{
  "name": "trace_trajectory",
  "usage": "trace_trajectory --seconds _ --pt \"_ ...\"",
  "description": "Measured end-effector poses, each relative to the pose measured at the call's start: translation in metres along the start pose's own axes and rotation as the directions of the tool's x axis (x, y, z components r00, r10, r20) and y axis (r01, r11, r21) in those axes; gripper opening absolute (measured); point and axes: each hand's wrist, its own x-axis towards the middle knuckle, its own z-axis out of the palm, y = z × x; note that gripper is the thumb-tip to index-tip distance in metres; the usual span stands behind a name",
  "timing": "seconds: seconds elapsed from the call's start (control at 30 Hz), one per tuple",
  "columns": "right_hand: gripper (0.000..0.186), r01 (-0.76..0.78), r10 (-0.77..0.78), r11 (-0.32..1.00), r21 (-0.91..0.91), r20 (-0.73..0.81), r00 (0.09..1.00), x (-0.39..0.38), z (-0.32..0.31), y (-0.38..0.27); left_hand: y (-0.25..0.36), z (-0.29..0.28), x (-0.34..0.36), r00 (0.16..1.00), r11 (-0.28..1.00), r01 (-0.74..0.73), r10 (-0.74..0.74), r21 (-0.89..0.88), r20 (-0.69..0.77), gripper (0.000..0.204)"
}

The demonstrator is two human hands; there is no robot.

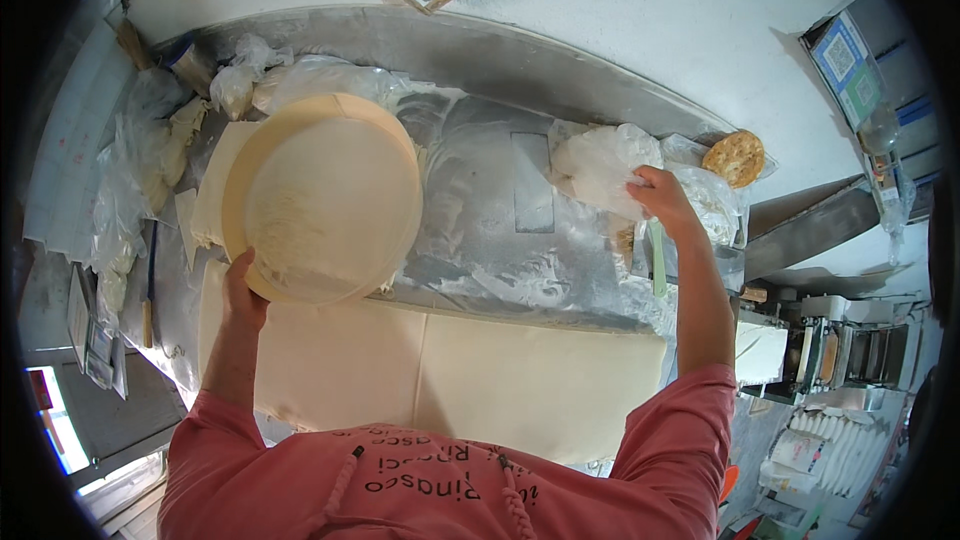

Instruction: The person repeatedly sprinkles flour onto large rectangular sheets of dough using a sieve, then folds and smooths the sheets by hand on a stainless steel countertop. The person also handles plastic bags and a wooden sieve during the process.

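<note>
**Left hand point(245, 285) grips sieve point(335, 180) as right hand point(660, 202) pinches plastic bag point(605, 160)**

A person in a pinkish-red hoodie point(430, 485) works at a flour-dusted surface point(470, 200). The left hand is closed on the near-left rim of the wide, round sieve, thumb on the edge, its other fingers mostly hidden; the sieve is over the left part of the surface, a floury smear on its mesh. Well apart, toward the far right corner, the right hand is nearly closed, fingertips drawn together on the crumpled plastic bag. Just beyond that bag, at the far right corner, is a round, browned flatbread point(735, 159); a light-green handle point(657, 258) shows just left of the right forearm. A long, pale slab point(540, 370), crossed by a seam, lies along the near edge. More clear bags point(150, 155) crowd the left edge. Off the right edge is a metal machine point(825, 350).
</note>
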Motion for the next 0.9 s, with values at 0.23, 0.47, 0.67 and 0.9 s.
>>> trace_trajectory --seconds 0.23,0.47,0.67,0.9 --pt "0.031 -0.005 0.023 0.992 0.128 -0.143 0.989 0.003 -0.060 0.021 -0.006 0.023 -0.021 0.998 0.994 0.028 -0.034 0.104 0.061 0.035" --pt "0.029 0.007 -0.198 0.660 -0.751 -0.164 0.966 0.005 -0.022 0.033 -0.020 0.050 -0.035 0.987 0.988 0.031 -0.054 0.150 0.151 0.037" --pt "0.043 0.403 -0.675 0.334 -0.852 0.081 0.733 0.018 0.098 0.022 -0.022 0.034 -0.026 0.977 0.989 0.064 -0.090 0.136 0.193 0.039" --pt "0.042 0.297 -0.311 0.163 -0.941 0.236 0.921 0.060 0.104 0.054 -0.005 0.015 -0.032 0.998 0.997 -0.029 0.025 0.077 0.060 0.042"
